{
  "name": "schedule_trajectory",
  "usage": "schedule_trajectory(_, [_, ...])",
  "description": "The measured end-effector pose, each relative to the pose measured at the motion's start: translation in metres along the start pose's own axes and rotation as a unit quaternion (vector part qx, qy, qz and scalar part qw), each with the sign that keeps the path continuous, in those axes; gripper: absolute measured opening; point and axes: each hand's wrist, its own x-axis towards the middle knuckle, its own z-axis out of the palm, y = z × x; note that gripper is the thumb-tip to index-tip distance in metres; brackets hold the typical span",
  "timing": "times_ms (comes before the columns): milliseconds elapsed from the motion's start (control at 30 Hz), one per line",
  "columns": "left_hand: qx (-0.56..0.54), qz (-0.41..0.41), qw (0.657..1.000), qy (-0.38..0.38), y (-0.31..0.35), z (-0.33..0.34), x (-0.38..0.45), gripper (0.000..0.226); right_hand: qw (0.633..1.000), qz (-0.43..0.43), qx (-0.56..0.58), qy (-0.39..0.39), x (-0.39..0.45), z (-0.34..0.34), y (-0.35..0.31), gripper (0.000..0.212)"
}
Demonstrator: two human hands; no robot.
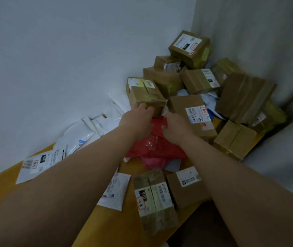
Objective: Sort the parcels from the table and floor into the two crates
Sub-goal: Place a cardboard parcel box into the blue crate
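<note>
Twelve cardboard boxes (189, 49), two hands (138, 120), one red bag (160, 148).

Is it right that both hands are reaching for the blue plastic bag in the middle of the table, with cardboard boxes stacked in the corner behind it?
Not quite. The head view shows the plastic bag is red, not blue. The rest holds.

Taped brown cardboard boxes (192, 75) with white shipping labels are piled in the corner on the yellow desk (113, 227). White mailer bags (81, 134) lie along the wall, a red plastic bag (160, 147) lies mid-desk, and two labelled boxes (153, 198) sit nearest.
</note>
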Motion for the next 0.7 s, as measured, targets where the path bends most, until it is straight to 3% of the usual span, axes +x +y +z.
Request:
schedule_trajectory(167, [-0.047,-0.054,0.997,0.041,-0.026,0.009,0.033,0.050,0.999,0.020,0.029,0.034,0.040,0.003,0.013,0.031])
schedule_trajectory(400, [-0.124,-0.151,0.980,0.026,-0.065,0.033,0.073,0.057,0.996,0.048,0.017,0.076,0.091,0.010,0.016,0.034])
schedule_trajectory(700, [-0.342,-0.226,0.912,-0.016,-0.076,0.053,0.108,0.068,0.994,0.104,-0.017,0.041,0.118,0.030,0.007,0.056])
